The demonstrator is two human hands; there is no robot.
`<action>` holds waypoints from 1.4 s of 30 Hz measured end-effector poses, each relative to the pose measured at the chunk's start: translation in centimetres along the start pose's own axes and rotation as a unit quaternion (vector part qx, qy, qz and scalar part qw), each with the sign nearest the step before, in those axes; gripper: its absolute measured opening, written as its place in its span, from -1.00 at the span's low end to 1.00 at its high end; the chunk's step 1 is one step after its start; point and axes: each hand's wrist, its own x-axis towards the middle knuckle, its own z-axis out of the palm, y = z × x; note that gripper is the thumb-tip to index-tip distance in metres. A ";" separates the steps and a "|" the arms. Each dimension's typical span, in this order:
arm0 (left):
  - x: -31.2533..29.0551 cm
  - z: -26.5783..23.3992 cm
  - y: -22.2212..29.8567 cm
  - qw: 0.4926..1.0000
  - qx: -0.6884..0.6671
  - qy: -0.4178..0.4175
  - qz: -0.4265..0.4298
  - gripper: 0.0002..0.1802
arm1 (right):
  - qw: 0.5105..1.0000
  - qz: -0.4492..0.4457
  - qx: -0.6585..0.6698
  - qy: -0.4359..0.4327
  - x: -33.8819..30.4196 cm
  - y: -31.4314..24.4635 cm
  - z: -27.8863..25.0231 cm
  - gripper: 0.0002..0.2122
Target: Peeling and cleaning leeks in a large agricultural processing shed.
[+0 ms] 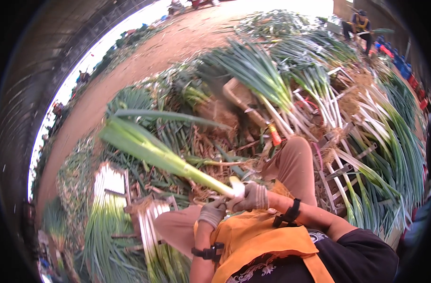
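A long, thick green onion [170, 162] slants up to the left from my lap, its green leaves pointing away from me. Both hands wear grey gloves and meet at its pale lower end. My right hand [254, 197] is closed round that end, with a pale flap of outer skin [236, 185] standing up beside the fingers. Just left of it, my left hand [214, 212] is closed against the stalk's base; its fingertips are partly hidden. The root end cannot be seen behind the gloves. An orange apron [253, 236] lies beneath both hands.
Green onion bundles [253, 66] lie ahead, with more white-stalked ones [366, 122] on metal racks to the right. At lower left, another bundle [104, 203] rests in a rack. A brown frame [243, 101] with an orange-taped end stands before my knee. Another person [360, 26] sits far right.
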 end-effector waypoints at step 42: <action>0.8 -14.0 1.5 0.638 -0.722 0.211 0.163 -0.60 | 0.946 -0.311 0.076 0.041 5.6 0.8 2.6 -0.91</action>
